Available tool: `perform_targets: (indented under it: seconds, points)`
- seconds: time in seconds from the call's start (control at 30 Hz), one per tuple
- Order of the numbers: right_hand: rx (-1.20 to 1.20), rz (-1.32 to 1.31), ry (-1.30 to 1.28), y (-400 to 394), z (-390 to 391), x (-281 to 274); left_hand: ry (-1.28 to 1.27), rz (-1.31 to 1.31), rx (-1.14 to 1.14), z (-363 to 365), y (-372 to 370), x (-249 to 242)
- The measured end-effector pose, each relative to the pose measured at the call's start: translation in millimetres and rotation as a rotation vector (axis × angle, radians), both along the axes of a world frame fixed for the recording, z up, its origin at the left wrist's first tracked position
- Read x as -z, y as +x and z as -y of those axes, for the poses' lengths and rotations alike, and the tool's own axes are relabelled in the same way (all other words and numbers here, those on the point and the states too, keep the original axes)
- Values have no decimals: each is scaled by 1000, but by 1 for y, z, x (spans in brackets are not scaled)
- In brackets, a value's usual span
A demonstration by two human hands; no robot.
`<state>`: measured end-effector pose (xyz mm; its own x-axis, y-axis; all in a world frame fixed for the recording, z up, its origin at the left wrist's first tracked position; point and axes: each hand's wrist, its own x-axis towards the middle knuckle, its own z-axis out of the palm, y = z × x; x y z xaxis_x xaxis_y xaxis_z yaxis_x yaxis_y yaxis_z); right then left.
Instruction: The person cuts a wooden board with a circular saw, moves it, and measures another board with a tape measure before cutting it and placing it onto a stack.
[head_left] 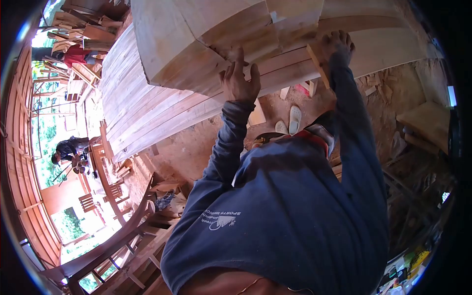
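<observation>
Touching timber [231, 32] edges, both hands [241, 82] [338, 46]

From where I stand, a broad surface of long, pale planks [135, 96] laid edge to edge appears to carry a bulky wooden form [216, 32]. Below, the brown, dusty floor [189, 132] has pale, perforated shoes [295, 119] on it, and wood offcuts [379, 89] lie scattered over toward the right arm's side.

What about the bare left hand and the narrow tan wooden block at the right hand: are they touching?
Apart: the head view shows wooden planks in the gap between the left hand and the block.
</observation>
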<state>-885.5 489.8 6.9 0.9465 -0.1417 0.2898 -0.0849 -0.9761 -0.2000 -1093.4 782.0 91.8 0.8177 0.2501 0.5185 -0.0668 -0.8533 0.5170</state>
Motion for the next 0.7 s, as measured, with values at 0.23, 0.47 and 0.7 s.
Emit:
perform_targets:
  seconds: [0.23,0.47,0.7]
  points:
    - [-1,13,-5,3,2,9,95,-29,20,-2,-1,17]
    - [-37,132,-16,4,9,20,59,-129,11,0,0,41]
    - [-20,134,-23,8,8,23,38,-254,-15,-2,-6,57]
